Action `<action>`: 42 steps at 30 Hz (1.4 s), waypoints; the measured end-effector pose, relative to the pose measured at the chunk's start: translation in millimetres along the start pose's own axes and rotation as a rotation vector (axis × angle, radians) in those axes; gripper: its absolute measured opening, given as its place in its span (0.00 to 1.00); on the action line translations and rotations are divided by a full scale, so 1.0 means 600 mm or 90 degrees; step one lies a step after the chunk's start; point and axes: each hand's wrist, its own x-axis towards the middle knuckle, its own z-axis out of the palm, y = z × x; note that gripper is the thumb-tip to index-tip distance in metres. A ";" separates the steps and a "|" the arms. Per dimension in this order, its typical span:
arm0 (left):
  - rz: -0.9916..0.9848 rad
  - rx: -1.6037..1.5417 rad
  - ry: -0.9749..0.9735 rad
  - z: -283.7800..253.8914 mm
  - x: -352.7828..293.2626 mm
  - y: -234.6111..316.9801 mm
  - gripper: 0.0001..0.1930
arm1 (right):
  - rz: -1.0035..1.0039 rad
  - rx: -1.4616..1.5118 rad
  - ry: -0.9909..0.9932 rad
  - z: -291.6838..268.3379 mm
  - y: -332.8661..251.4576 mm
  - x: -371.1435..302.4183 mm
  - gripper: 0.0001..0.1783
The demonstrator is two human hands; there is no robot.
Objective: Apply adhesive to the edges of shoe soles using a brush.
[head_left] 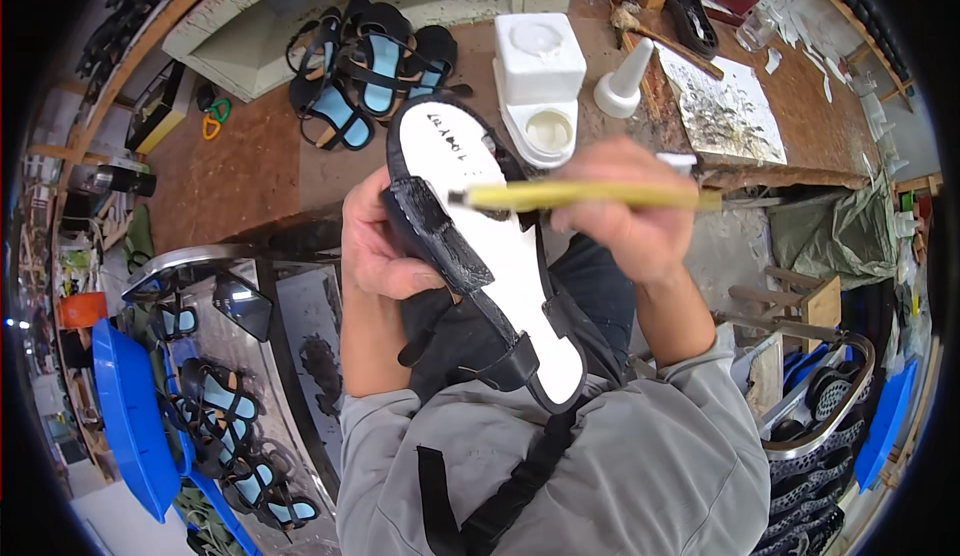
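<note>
My left hand [372, 241] is closed around the edge of a black strappy sandal [525, 296], its white underside turned up toward me. Dark handwriting marks the wide toe end, and black strap ends are folded over the edges. Between the fingers of my right hand [630, 241] is a yellow-handled brush [590, 194], blurred by motion. Its dark tip points left, over the sandal's white face; whether it touches cannot be made out. Just beyond, on the brown bench, stands a white plastic dispenser [540, 71] with a small cup of pale liquid at its front.
Several black sandals with blue insoles [375, 66] lie at the bench's back left. Right of the dispenser stands a white cone-nozzled bottle [625, 81], near a stained white sheet [720, 106]. More sandals [225, 406] sit on a metal surface at left, beside a blue bin [130, 416].
</note>
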 end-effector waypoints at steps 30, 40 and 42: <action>0.334 0.536 0.290 0.078 -0.038 0.050 0.25 | 0.410 0.361 -0.093 -0.018 0.050 -0.059 0.11; 0.079 0.258 0.154 0.070 -0.043 -0.050 0.36 | 0.444 0.457 -0.161 0.004 0.067 -0.069 0.10; 0.082 0.251 0.231 0.066 -0.048 -0.059 0.37 | 0.447 0.497 -0.158 0.004 0.078 -0.070 0.10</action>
